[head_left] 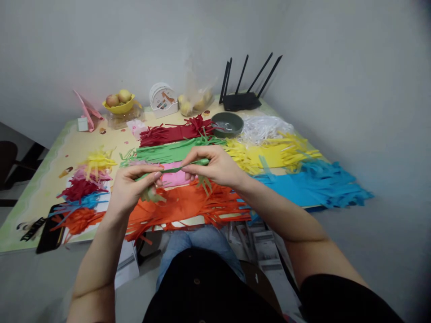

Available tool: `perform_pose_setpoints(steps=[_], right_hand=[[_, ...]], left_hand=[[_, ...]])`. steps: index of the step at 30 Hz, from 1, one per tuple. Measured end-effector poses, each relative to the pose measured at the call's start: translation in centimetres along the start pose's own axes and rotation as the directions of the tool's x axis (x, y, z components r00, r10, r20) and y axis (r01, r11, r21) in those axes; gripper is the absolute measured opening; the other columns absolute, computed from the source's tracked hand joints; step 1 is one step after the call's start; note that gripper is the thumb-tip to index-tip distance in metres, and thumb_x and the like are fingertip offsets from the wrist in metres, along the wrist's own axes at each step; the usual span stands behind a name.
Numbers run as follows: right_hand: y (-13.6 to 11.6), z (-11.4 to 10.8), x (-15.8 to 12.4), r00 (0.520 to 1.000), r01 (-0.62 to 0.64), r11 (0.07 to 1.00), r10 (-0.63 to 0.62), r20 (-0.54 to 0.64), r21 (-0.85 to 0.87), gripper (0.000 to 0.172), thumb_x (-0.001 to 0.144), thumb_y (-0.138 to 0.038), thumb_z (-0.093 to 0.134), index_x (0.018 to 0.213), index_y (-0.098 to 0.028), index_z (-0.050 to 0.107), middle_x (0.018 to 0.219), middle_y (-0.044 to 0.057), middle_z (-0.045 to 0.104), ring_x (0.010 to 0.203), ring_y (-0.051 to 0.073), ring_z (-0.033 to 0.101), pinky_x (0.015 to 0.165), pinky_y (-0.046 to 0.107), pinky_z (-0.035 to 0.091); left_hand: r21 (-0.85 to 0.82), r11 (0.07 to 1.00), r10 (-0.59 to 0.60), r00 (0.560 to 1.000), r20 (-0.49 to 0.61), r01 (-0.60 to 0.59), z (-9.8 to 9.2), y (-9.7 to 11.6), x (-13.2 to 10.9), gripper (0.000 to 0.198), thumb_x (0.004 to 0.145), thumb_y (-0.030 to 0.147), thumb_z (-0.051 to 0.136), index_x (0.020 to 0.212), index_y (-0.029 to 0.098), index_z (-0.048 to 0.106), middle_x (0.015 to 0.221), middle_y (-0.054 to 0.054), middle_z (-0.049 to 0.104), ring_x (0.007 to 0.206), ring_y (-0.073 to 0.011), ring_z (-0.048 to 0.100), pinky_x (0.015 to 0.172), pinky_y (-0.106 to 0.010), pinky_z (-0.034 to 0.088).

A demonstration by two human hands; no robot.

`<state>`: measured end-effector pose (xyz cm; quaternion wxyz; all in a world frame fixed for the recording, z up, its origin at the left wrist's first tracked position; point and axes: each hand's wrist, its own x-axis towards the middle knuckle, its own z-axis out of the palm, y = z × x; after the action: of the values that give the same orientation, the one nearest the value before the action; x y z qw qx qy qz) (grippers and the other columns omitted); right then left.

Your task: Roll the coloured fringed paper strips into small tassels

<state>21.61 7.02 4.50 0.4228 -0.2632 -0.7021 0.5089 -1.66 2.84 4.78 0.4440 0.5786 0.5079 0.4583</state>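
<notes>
Green strip [172, 170] stretched between both hands, twisted-looking, held above the table [77, 148] over the pink fringed sheet [175, 178]. Left hand [133, 184]: thumb and fingers pinching one end, loose pale-green fringe hanging under it. Right hand [215, 167]: thumb and index pinching the other end, more fringe dangling below. Orange fringed sheet [182, 201] lies nearest the person, under the hands. Beyond the pink: green fringed sheet [161, 153], then dark red fringed sheet [178, 132]. Right side: yellow fringed sheet [269, 154], blue fringed sheet [289, 187] in front of it, white strands [266, 128] behind. Left side: row of small bunches, yellow, pink, dark red, blue, orange [79, 220], the last partly over a dark phone [50, 235] at the table edge. Back of table, left to right: pink stand [86, 112], yellow bowl [119, 108] of fruit, giraffe-print holder [164, 101], bagged yellow fruit [195, 103], dark green bowl [227, 125], black router [242, 101], antennas up.
</notes>
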Motion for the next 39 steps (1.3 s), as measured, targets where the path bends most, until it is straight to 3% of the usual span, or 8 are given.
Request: perform_pose_setpoints(steps=[4,8,15,20,25,30,35,39], right_hand=[[0.9,-0.1,0.0,0.999,0.024,0.999,-0.026,-0.048,-0.029,0.012,0.077,-0.026,0.078,0.078,-0.014,0.075,0.073,0.004,0.075,0.065,0.013,0.069,0.06,0.022,0.053],[1.4,-0.3,0.0,0.985,0.142,0.986,-0.149,-0.087,-0.083,0.006,0.076,-0.023,0.079,0.077,-0.017,0.078,0.08,0.004,0.077,0.075,0.014,0.07,0.071,0.025,0.055],[1.6,-0.2,-0.7,0.937,0.314,0.933,-0.334,-0.101,-0.175,0.003,0.08,-0.016,0.076,0.079,-0.018,0.078,0.082,0.003,0.077,0.079,0.013,0.071,0.076,0.025,0.055],[1.4,-0.1,-0.5,0.966,0.22,0.953,-0.243,-0.091,-0.209,0.003,0.081,-0.019,0.076,0.081,-0.016,0.076,0.081,0.004,0.076,0.077,0.014,0.07,0.073,0.025,0.054],[0.8,0.2,-0.7,0.993,0.069,0.99,-0.08,-0.088,-0.119,0.012,0.086,-0.025,0.07,0.082,-0.013,0.073,0.077,0.004,0.075,0.069,0.013,0.071,0.068,0.025,0.057],[1.1,0.4,-1.0,0.998,0.015,0.992,-0.007,-0.064,0.123,0.017,0.085,-0.025,0.07,0.095,-0.014,0.077,0.079,0.004,0.077,0.07,0.013,0.073,0.07,0.025,0.062],[1.6,0.3,-0.7,0.999,-0.03,0.931,0.04,-0.02,0.363,0.011,0.078,-0.024,0.075,0.083,-0.015,0.079,0.074,0.004,0.077,0.067,0.013,0.074,0.067,0.025,0.063],[2.0,0.3,-0.6,0.995,-0.077,0.914,0.093,-0.022,0.398,0.008,0.074,-0.021,0.073,0.076,-0.014,0.076,0.072,0.004,0.077,0.066,0.015,0.074,0.066,0.026,0.063]], left_hand=[[-0.022,0.998,0.049,0.996,-0.081,-0.051,0.3,-0.7,0.0,0.02,0.071,0.033,0.083,0.084,0.018,0.079,0.069,-0.004,0.075,0.056,-0.0141,0.067,0.054,-0.024,0.054],[0.17,0.954,0.277,0.946,-0.168,-0.249,0.8,-0.7,-0.5,0.008,0.073,0.024,0.081,0.08,0.02,0.079,0.076,-0.004,0.077,0.073,-0.016,0.072,0.07,-0.025,0.057],[0.205,0.892,0.427,0.901,-0.083,-0.403,0.7,-1.3,-0.9,0.006,0.075,0.016,0.079,0.078,0.02,0.076,0.079,-0.002,0.076,0.075,-0.0131,0.07,0.074,-0.023,0.056],[0.357,0.836,0.447,0.894,-0.005,-0.416,0.9,-0.8,-0.5,0.005,0.08,0.019,0.075,0.085,0.018,0.076,0.086,-0.004,0.077,0.082,-0.0148,0.071,0.078,-0.025,0.055],[0.255,0.932,0.279,0.959,-0.054,-0.257,1.4,-0.3,-0.7,0.012,0.085,0.025,0.069,0.079,0.016,0.075,0.076,-0.005,0.077,0.068,-0.0155,0.072,0.066,-0.024,0.057],[-0.09,0.995,0.044,0.999,-0.032,-0.046,1.1,-0.7,-1.2,0.023,0.085,0.03,0.072,0.102,0.016,0.076,0.073,-0.005,0.076,0.065,-0.0173,0.073,0.067,-0.027,0.061],[-0.266,0.963,0.056,0.998,0.012,-0.051,1.3,-0.7,-1.0,0.011,0.08,0.021,0.073,0.088,0.017,0.079,0.074,-0.006,0.077,0.066,-0.017,0.073,0.066,-0.026,0.06],[-0.251,0.965,0.088,0.996,0.033,-0.077,1.1,-1.3,-0.9,0.008,0.082,0.021,0.07,0.079,0.018,0.077,0.07,-0.005,0.076,0.065,-0.0183,0.073,0.067,-0.029,0.061]])
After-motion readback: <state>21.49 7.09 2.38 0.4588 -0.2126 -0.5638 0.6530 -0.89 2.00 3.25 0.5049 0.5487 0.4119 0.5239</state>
